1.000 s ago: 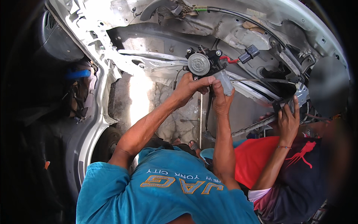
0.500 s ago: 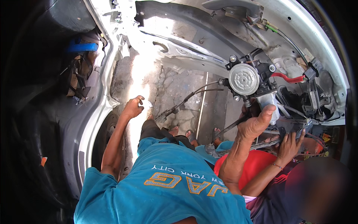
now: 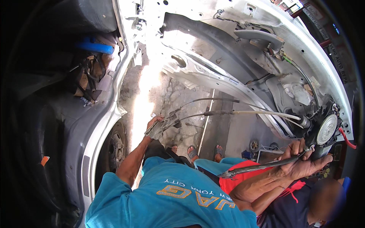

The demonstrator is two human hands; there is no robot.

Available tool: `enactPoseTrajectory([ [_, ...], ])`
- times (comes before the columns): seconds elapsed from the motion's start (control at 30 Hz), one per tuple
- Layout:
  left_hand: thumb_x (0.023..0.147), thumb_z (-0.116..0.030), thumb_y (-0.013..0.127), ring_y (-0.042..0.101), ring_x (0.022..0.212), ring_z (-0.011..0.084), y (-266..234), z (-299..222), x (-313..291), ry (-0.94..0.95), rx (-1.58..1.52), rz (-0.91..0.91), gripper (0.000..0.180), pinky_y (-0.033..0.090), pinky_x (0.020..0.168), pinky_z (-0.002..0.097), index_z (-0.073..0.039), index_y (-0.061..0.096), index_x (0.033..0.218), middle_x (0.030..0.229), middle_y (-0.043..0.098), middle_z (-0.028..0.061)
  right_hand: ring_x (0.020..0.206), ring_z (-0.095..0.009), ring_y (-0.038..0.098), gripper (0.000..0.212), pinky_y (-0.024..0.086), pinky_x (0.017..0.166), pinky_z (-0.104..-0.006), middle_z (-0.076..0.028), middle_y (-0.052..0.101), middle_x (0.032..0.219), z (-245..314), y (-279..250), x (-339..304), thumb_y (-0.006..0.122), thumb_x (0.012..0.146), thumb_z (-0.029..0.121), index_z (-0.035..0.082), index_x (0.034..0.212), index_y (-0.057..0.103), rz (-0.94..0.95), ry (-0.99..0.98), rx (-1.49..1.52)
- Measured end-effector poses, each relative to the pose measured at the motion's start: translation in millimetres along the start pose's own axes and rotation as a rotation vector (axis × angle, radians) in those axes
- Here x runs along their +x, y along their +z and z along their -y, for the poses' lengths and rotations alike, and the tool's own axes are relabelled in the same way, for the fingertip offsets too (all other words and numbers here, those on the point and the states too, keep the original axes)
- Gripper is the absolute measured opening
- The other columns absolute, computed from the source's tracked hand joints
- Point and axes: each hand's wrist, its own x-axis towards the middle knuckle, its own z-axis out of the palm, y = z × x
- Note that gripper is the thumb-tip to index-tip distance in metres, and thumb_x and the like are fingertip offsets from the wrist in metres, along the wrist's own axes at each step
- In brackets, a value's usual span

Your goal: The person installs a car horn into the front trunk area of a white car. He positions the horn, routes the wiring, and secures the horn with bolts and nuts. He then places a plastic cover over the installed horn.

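My left hand (image 3: pixel 153 125) grips a dirty grey metal bracket (image 3: pixel 164 129) above the concrete floor. Thin cables (image 3: pixel 216 113) run from that bracket across to a window regulator motor (image 3: pixel 327 130) with a round silver cover. Around the motor's lower housing, my right hand (image 3: pixel 301 164) is closed, thumb to the right. A dark narrow guide rail (image 3: pixel 262 167) slants from this hand down toward my shirt. Behind my right forearm, a co-worker's arm (image 3: pixel 272 199) shows in part; where that person's hand is, I cannot tell.
An open white car door (image 3: pixel 228 79) with its inner panel off curves across the top and right. To the left is the car's door frame (image 3: pixel 123 87) with a wheel (image 3: pixel 116 144) below. The co-worker (image 3: pixel 292 205) stands close at my right.
The motor has moved right with my right hand and turned. My left hand, raised with nothing in it before, now holds the bracket. The cables are stretched out between both hands.
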Motion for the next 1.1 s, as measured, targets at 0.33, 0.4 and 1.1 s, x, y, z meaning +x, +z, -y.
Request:
enactPoseTrajectory([
  [0.33, 0.078, -0.021, 0.081, 0.064, 0.102, 0.0193, 10.9, -237.8, 46.0, 0.082, 0.434, -0.161, 0.048, 0.047, 0.093, 0.0333, 0.001, 0.067, 0.118, 0.111, 0.071, 0.0102, 0.047, -0.010, 0.025, 0.068, 0.014, 0.038, -0.0241, 0.003, 0.026, 0.055, 6.5, -34.2, -37.3, 0.053, 0.088, 0.073, 0.015, 0.059, 0.034, -0.323, -0.178, -0.115],
  [0.4, 0.078, -0.014, 0.081, 0.063, 0.107, 0.0185, 12.3, -265.0, 67.4, 0.174, 0.338, -0.067, 0.048, 0.047, 0.096, 0.0327, 0.000, 0.063, 0.121, 0.114, 0.070, 0.0086, 0.045, -0.009, 0.024, 0.067, 0.014, 0.038, -0.0242, 0.003, 0.024, 0.053, -1.6, -47.7, -34.1, 0.053, 0.089, 0.072, 0.015, 0.059, 0.033, -0.435, -0.246, -0.158],
  [1.1, 0.081, -0.021, 0.081, 0.061, 0.105, 0.0173, 18.9, -297.6, 81.2, 0.088, 0.392, 0.088, 0.045, 0.045, 0.096, 0.0339, -0.002, 0.066, 0.119, 0.111, 0.070, 0.0063, 0.042, -0.010, 0.025, 0.068, 0.016, 0.036, -0.0260, 0.003, 0.027, 0.053, -12.0, -60.6, -29.2, 0.050, 0.089, 0.074, 0.017, 0.058, 0.031, -0.499, -0.411, -0.237],
])
